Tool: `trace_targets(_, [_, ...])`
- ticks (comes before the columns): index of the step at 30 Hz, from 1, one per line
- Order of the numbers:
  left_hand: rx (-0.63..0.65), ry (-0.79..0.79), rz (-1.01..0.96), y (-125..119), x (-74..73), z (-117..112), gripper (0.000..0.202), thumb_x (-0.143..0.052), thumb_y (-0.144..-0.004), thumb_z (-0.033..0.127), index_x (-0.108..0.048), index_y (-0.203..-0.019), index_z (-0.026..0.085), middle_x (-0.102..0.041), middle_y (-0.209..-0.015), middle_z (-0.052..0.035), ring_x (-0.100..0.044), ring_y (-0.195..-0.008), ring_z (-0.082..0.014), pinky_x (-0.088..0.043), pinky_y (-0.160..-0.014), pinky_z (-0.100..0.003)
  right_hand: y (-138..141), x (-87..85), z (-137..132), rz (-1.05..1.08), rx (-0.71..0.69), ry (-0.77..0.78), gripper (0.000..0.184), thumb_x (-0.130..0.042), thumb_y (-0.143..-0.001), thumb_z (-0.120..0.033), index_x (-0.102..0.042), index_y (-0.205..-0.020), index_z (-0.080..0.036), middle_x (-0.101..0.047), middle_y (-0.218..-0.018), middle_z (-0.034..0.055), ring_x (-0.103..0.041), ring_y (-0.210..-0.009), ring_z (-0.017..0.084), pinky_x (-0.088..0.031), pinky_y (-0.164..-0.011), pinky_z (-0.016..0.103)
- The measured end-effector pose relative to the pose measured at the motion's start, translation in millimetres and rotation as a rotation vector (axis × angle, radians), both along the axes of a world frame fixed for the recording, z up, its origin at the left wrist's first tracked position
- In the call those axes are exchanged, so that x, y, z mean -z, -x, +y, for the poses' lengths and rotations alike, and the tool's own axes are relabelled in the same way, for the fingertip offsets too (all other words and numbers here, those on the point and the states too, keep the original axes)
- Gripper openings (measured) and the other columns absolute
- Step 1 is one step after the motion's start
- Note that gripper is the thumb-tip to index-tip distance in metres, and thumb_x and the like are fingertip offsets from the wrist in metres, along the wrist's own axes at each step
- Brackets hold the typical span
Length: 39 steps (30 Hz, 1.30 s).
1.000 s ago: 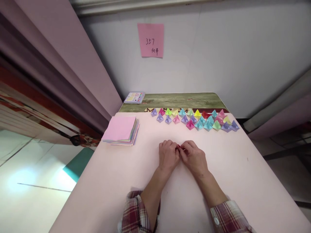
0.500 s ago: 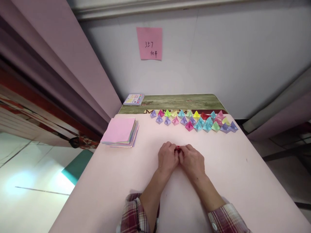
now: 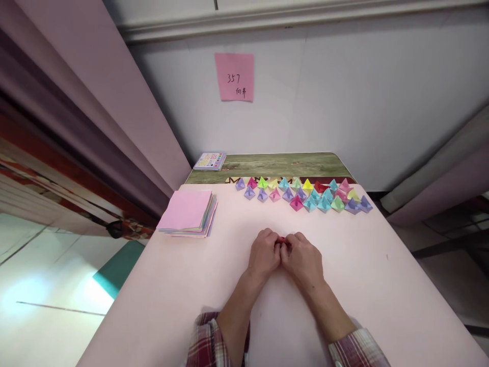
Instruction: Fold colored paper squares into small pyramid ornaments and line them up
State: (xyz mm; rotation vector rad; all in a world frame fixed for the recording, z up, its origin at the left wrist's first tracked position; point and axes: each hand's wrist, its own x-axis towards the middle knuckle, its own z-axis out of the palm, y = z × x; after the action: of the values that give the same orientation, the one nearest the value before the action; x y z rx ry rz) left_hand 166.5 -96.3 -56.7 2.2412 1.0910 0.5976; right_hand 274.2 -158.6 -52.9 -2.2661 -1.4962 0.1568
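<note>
Between my fingertips, over the middle of the pale pink table cover (image 3: 214, 285), is a small piece of folded red paper (image 3: 281, 239). My left hand (image 3: 264, 253) pinches it from the left, and my right hand (image 3: 302, 256) pinches it from the right. The two hands touch at the fingers, which hide most of the paper, so its folded shape cannot be made out. Beyond the hands, several small folded paper boats (image 3: 310, 203) in many colours stand in uneven rows.
To the left lies a stack of coloured square paper (image 3: 186, 210), pink on top. A flat printed pack (image 3: 210, 160) rests at the far left corner on the green wood-patterned surface (image 3: 282, 165). A pink note (image 3: 235, 77) is stuck to the wall behind.
The view has tilted up slightly, so everything sits a little lower. My fingers have shifted slightly around the red paper, which both hands still pinch.
</note>
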Motion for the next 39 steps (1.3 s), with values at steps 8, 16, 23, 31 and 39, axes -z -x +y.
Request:
trace_targets(8, [0.027,-0.005,0.023,0.3,-3.9,-3.3,0.021,-0.046,-0.079,0.005,-0.061,-0.082,0.02,-0.061,-0.089,-0.0045,-0.056,-0.089,-0.0186,-0.047,-0.08,-0.03,-0.6,-4.7,-1.8,0.039,0.037,0.006,0.012,-0.057,-0.082,-0.026,-0.068,-0.08,-0.024,-0.063,-0.09,0.0009,-0.055,-0.063,0.011,-0.025,-0.049,0.025])
trace_targets(16, [-0.169,-0.008,0.126,-2.5,-8.7,-7.9,0.025,-0.046,-0.081,0.009,-0.055,-0.102,0.019,-0.064,-0.093,-0.0063,-0.06,-0.084,-0.0193,-0.046,-0.073,-0.03,1.2,-3.6,-0.2,0.082,0.059,0.016,0.013,-0.057,-0.083,-0.028,-0.071,-0.08,-0.027,-0.065,-0.091,-0.0014,-0.056,-0.062,0.01,-0.026,-0.049,0.024])
trace_targets(23, [-0.268,-0.01,0.42,-5.4,-14.7,-9.9,0.015,-0.045,-0.089,0.024,-0.058,-0.085,0.019,-0.066,-0.08,-0.007,-0.063,-0.072,-0.0209,-0.039,-0.06,-0.029,3.9,-4.8,-2.0,0.027,0.031,0.031,0.014,-0.057,-0.084,-0.028,-0.07,-0.083,-0.026,-0.064,-0.086,0.0002,-0.054,-0.061,0.011,-0.025,-0.049,0.023])
trace_targets(31, [-0.22,-0.002,0.432,-6.3,-12.9,-5.8,0.018,-0.042,-0.089,0.02,-0.06,-0.087,0.017,-0.068,-0.08,-0.009,-0.064,-0.071,-0.0226,-0.039,-0.059,-0.03,4.6,0.1,-2.4,0.023,0.0,0.007,0.013,-0.055,-0.085,-0.024,-0.068,-0.082,-0.023,-0.064,-0.087,0.0007,-0.054,-0.061,0.011,-0.026,-0.05,0.023])
trace_targets(39, [-0.266,0.038,0.242,3.6,-13.2,-1.4,0.027,-0.044,-0.093,0.037,-0.057,-0.076,0.02,-0.066,-0.073,-0.0043,-0.061,-0.067,-0.0198,-0.038,-0.06,-0.029,-6.3,-7.5,-5.4,0.169,-0.067,-0.055,0.019,-0.055,-0.085,-0.032,-0.069,-0.097,-0.028,-0.07,-0.087,0.0004,-0.063,-0.069,0.015,-0.039,-0.059,0.024])
